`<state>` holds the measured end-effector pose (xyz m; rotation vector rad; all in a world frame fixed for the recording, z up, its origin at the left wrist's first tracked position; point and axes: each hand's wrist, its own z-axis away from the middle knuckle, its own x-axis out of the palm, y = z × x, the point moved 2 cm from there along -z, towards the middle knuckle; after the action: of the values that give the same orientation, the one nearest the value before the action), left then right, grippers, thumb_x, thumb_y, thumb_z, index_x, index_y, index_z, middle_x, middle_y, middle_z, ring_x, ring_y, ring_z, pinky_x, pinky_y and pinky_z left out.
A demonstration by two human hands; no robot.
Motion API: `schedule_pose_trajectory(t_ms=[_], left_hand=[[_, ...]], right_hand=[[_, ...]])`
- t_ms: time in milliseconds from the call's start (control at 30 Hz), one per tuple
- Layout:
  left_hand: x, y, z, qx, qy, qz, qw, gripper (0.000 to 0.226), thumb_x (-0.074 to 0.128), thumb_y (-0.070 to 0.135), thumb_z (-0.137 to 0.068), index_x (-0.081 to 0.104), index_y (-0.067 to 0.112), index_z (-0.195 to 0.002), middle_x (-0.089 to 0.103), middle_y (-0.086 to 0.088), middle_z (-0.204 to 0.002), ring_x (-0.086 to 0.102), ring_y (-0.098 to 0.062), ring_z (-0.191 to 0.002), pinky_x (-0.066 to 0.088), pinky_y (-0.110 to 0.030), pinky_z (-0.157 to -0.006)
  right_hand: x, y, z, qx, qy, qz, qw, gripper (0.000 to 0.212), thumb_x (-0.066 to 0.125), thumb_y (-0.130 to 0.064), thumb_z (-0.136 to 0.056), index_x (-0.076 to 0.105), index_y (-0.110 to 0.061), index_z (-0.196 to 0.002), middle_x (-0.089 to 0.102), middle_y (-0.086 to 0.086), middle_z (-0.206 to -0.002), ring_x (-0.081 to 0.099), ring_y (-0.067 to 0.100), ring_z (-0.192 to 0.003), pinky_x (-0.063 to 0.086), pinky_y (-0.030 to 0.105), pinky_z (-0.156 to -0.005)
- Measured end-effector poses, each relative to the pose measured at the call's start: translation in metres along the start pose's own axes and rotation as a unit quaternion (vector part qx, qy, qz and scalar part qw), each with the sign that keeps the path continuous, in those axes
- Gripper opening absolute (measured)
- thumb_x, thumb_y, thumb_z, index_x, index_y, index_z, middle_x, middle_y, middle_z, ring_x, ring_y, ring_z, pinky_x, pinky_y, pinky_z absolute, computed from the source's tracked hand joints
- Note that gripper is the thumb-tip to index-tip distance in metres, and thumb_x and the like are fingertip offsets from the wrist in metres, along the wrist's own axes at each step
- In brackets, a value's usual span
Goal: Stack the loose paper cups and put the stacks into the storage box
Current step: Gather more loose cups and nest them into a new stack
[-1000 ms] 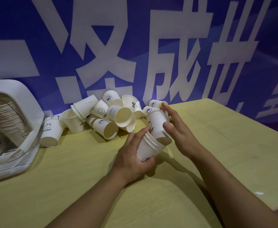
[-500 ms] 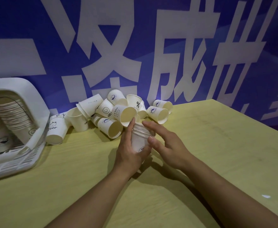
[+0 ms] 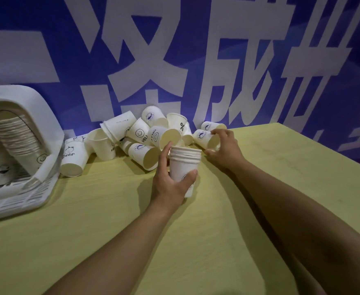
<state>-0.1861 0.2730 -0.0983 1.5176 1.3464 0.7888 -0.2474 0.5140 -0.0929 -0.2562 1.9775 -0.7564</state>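
Observation:
My left hand (image 3: 170, 182) grips a short stack of white paper cups (image 3: 184, 165), upright over the yellow table (image 3: 111, 220). My right hand (image 3: 225, 149) reaches past the stack and closes its fingers round a loose cup (image 3: 203, 138) that lies on its side. Several more loose cups (image 3: 140, 135) lie in a heap against the blue wall. The white storage box (image 3: 15, 150) stands at the left, with long stacks of cups (image 3: 17, 141) leaning inside it.
A blue banner with large white characters (image 3: 174, 60) forms the wall right behind the pile. The table's right edge (image 3: 324, 150) runs diagonally toward me. Bare yellow tabletop stretches in front of the box and under my forearms.
My right hand pushed a cup down into the stack, left it, then moved right and back onto a loose cup. My left hand tipped the stack upright.

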Motion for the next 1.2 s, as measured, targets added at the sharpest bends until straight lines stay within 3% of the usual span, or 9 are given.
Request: schedule_pose_trajectory(t_ms=[200,333,467,633,767,867,967,1067,1200], left_hand=[[0.0,0.001,0.0,-0.007,-0.007,-0.011,1.0,0.093,0.075,0.053,-0.066,0.026,0.063,-0.145,0.048,0.034,-0.129,0.058,0.016,-0.1,0.049,-0.009,-0.078],[0.002,0.003,0.002,-0.007,-0.007,-0.054,0.999,0.098,0.076,0.05,-0.068,0.021,0.062,-0.147,0.051,0.03,-0.124,0.062,0.002,-0.103,0.054,-0.029,-0.087],[0.007,0.003,0.003,0.02,-0.018,-0.106,0.994,0.1,0.083,0.041,-0.073,0.018,0.065,-0.146,0.057,0.008,-0.134,0.062,-0.02,-0.11,0.055,-0.043,-0.092],[0.01,0.002,0.005,0.035,-0.032,-0.131,0.99,0.103,0.086,0.035,-0.072,0.019,0.069,-0.143,0.056,0.012,-0.137,0.064,-0.016,-0.107,0.054,-0.041,-0.092],[0.009,0.001,0.002,0.026,-0.015,-0.119,0.992,0.104,0.087,0.037,-0.073,0.014,0.078,-0.136,0.054,0.009,-0.141,0.06,-0.017,-0.116,0.052,-0.04,-0.097],[0.007,0.0,0.0,-0.006,-0.011,-0.082,0.997,0.093,0.078,0.05,-0.069,0.019,0.075,-0.137,0.054,0.007,-0.141,0.06,-0.016,-0.117,0.051,-0.042,-0.099],[0.006,-0.001,0.0,-0.021,-0.011,-0.049,0.999,0.091,0.072,0.059,-0.064,0.024,0.07,-0.141,0.051,0.012,-0.145,0.057,-0.012,-0.121,0.05,-0.041,-0.102],[0.005,-0.003,-0.002,-0.025,-0.01,-0.039,0.999,0.09,0.071,0.063,-0.062,0.024,0.072,-0.138,0.052,0.013,-0.143,0.058,-0.011,-0.119,0.051,-0.04,-0.1],[0.004,-0.005,-0.005,-0.02,0.0,-0.031,0.999,0.088,0.071,0.064,-0.061,0.026,0.072,-0.136,0.053,0.016,-0.139,0.058,-0.003,-0.115,0.052,-0.03,-0.094]], right_hand=[[-0.026,-0.007,0.001,-0.013,0.049,-0.096,0.994,0.065,0.079,-0.027,-0.081,0.042,-0.03,-0.135,0.043,0.001,-0.136,0.052,0.019,-0.116,0.054,0.027,-0.089],[-0.064,-0.034,0.033,-0.046,0.038,-0.244,0.968,0.054,0.064,-0.014,-0.089,0.041,-0.034,-0.133,0.044,-0.003,-0.132,0.054,0.015,-0.111,0.055,0.017,-0.075],[-0.089,-0.057,0.061,-0.095,-0.018,-0.267,0.959,0.051,0.05,-0.024,-0.085,0.047,-0.037,-0.134,0.045,-0.005,-0.136,0.052,0.013,-0.114,0.054,0.024,-0.084],[-0.07,-0.07,0.071,-0.1,-0.162,-0.198,0.961,0.051,0.041,-0.038,-0.089,0.051,-0.038,-0.139,0.049,-0.012,-0.141,0.048,0.0,-0.122,0.044,0.02,-0.093],[-0.038,-0.072,0.082,-0.117,-0.261,-0.173,0.942,0.053,0.034,-0.059,-0.097,0.046,-0.039,-0.145,0.045,-0.011,-0.151,0.043,0.004,-0.134,0.034,0.027,-0.109],[-0.037,-0.065,0.051,-0.111,-0.153,-0.183,0.965,0.051,0.03,-0.056,-0.102,0.054,-0.032,-0.14,0.053,-0.01,-0.141,0.05,0.004,-0.125,0.039,0.026,-0.104],[-0.036,-0.033,-0.001,-0.035,0.037,-0.06,0.997,0.042,0.059,-0.037,-0.097,0.053,-0.03,-0.138,0.05,-0.002,-0.139,0.046,0.021,-0.128,0.039,0.035,-0.104],[-0.021,0.002,-0.034,0.023,0.018,0.075,0.997,0.07,0.076,-0.03,-0.085,0.04,-0.035,-0.145,0.032,0.004,-0.153,0.034,0.031,-0.137,0.035,0.046,-0.111],[-0.004,0.022,-0.059,0.045,0.034,0.073,0.996,0.084,0.083,-0.034,-0.078,0.033,-0.041,-0.145,0.025,0.001,-0.157,0.034,0.031,-0.139,0.038,0.052,-0.112]])
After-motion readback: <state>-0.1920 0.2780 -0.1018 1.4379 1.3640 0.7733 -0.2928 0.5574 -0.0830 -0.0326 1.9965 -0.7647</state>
